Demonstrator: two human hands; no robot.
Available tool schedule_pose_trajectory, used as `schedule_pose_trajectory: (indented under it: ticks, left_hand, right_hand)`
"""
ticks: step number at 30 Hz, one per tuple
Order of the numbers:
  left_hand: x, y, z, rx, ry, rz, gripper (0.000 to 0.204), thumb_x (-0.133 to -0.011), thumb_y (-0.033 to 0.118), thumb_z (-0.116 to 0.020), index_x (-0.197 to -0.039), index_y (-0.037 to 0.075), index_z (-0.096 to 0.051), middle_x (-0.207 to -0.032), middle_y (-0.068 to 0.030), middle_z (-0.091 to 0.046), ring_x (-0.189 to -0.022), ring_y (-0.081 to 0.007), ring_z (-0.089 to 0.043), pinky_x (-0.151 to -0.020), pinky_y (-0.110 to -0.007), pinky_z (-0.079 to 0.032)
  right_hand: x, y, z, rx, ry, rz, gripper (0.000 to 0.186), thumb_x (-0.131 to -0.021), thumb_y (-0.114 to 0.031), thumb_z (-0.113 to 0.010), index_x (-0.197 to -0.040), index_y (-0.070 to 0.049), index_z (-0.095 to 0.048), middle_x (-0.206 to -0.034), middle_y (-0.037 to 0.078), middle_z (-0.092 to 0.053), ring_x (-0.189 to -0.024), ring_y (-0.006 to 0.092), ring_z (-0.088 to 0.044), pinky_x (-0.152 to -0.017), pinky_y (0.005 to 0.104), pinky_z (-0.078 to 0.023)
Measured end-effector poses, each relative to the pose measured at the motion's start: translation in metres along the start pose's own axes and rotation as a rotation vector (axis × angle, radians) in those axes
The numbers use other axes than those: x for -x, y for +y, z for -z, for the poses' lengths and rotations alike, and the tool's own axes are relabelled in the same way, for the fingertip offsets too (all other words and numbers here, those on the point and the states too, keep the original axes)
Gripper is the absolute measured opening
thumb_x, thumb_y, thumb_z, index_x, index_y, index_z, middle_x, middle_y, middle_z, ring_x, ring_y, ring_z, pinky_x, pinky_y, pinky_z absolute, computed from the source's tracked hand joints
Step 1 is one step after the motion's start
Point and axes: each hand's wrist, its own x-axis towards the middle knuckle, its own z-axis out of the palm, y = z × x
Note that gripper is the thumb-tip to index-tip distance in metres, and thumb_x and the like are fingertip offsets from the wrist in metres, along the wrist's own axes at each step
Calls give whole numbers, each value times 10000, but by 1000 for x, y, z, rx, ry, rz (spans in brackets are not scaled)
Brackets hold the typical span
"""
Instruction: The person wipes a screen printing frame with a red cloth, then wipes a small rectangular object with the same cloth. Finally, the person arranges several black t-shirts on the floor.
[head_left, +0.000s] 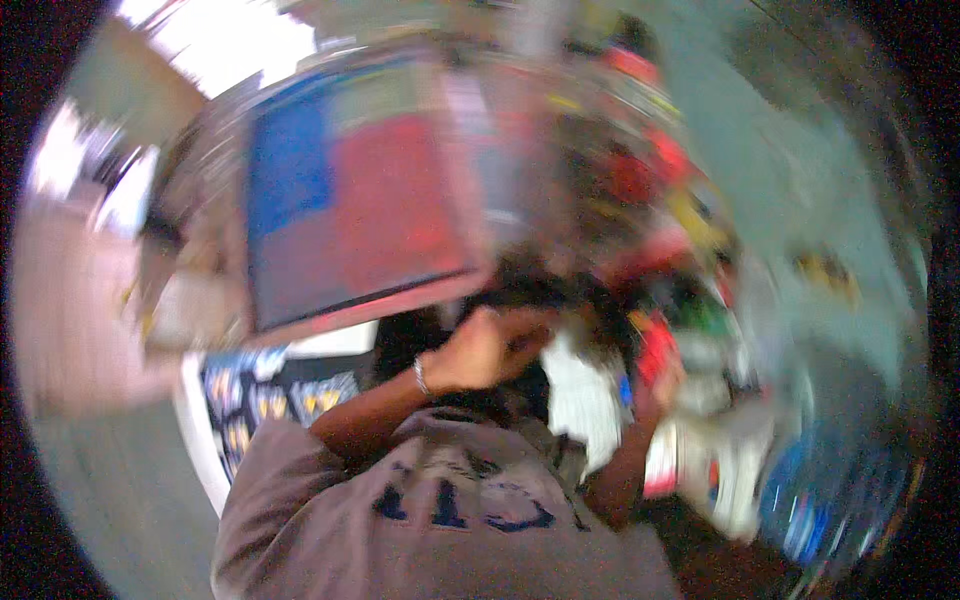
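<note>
Motion smears the whole head view. My left hand (pixel 478 350), with a bracelet at its wrist, is in front of my chest, beside a dark, blurred mass (pixel 520 290). Its fingers point to the right and are too smeared to show a grip. Farther right, my right hand (pixel 660 385) is raised with a red object (pixel 652 345) at its fingers, which look closed around it. The object's kind cannot be made out. A white sheet-like thing (pixel 582 400) lies between my two hands.
A large framed panel (pixel 395 220) in red and blue stands ahead to the left. Below it is a white-edged board with a dark patterned surface (pixel 280 395). Blurred clutter (pixel 640 170) fills the far right. A blue round thing (pixel 815 500) is at lower right.
</note>
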Motion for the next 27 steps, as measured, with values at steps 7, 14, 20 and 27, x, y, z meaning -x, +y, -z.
schedule_pose_trajectory:
  ticks: [7,14,20,27]
  left_hand:
    - [203,10,174,-465,1547,384,60,-895,67,-657,-903,9,-667,-747,20,-623,-657,-47,-518,-591,-225,-428]
    - [285,-32,360,-758,1531,279,737,-813,224,-786,-1419,35,-412,-1407,-176,-471,-1269,-277,-491,-1083,-416,-366]
    - [311,-76,434,-852,818,698,517,-892,300,-631,-1325,68,-471,-1311,-163,-486,-1160,-283,-520,-1007,-415,-388]
    - [286,11,430,-856,1011,424,505,-932,475,-496,-1111,6,-558,-1002,-144,-553,-918,-271,-559,-825,-415,-457]
  right_hand:
    - [8,57,1,204,92,-210,484,-1002,-332,-476,-1325,19,-561,-1391,143,-554,-1265,232,-525,-1112,378,-367]
    - [4,78,-42,45,-217,-181,477,-1002,-329,-491,-1322,17,-566,-1373,142,-569,-1260,232,-534,-1104,372,-378]
    - [-8,58,-16,9,-129,-146,441,-983,-251,-556,-1328,24,-559,-1321,137,-609,-1206,213,-580,-1050,348,-434]
    - [10,52,-26,3,179,-99,227,-895,-125,-694,-1098,-24,-709,-865,10,-690,-649,79,-593,-552,230,-478]
